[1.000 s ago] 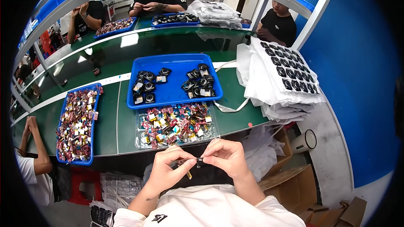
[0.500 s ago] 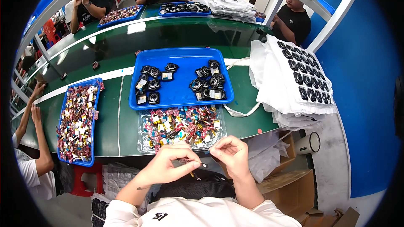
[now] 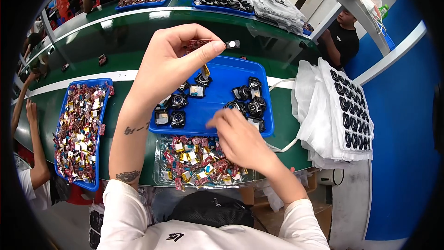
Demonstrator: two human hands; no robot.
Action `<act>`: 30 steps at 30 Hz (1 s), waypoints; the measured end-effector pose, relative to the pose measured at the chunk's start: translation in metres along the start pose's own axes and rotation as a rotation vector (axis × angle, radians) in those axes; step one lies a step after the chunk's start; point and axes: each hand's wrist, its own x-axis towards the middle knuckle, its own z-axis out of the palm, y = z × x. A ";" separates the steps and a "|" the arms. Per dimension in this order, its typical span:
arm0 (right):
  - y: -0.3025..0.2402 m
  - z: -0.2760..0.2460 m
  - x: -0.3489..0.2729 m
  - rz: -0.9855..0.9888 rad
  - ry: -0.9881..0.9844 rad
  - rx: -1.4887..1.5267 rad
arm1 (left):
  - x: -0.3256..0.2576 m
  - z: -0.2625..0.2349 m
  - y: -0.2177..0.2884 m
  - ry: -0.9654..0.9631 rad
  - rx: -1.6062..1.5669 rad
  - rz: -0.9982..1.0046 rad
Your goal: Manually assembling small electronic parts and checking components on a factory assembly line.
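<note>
Raised over the far left of the blue tray [image 3: 203, 127], my left hand [image 3: 178, 58] pinches a small red circuit board [image 3: 199, 44]. A black end piece [image 3: 233, 44] with a white round spot sticks out past the fingertips, and a yellowish part [image 3: 205, 71] hangs below. Black watch-like housings [image 3: 178, 119] lie in the tray in two groups, partly hidden by my hands. My right hand [image 3: 238, 136], its fingers smeared by motion, is over the tray's near edge and the clear tray [image 3: 160, 176] of small circuit boards with white and yellow parts.
To the left stands a blue tray [image 3: 98, 176] heaped with similar boards. At right, white sheets [image 3: 310, 102] are stacked beneath black housings [image 3: 354, 111] in rows. Across the green bench [image 3: 134, 58], co-workers sit by more trays. A metal frame post [image 3: 393, 55] slants at right.
My left hand has risen and moved forward over the blue tray with the circuit board. My right hand has moved forward to the trays. The view has shifted.
</note>
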 end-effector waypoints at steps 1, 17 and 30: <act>0.009 -0.001 0.016 -0.009 0.023 -0.023 | 0.002 -0.001 -0.004 0.005 -0.006 0.000; 0.080 -0.012 0.111 0.106 0.016 0.179 | 0.008 -0.021 0.002 0.039 -0.016 -0.008; 0.051 -0.049 0.099 0.246 0.442 1.031 | 0.008 0.009 -0.015 0.096 0.027 -0.151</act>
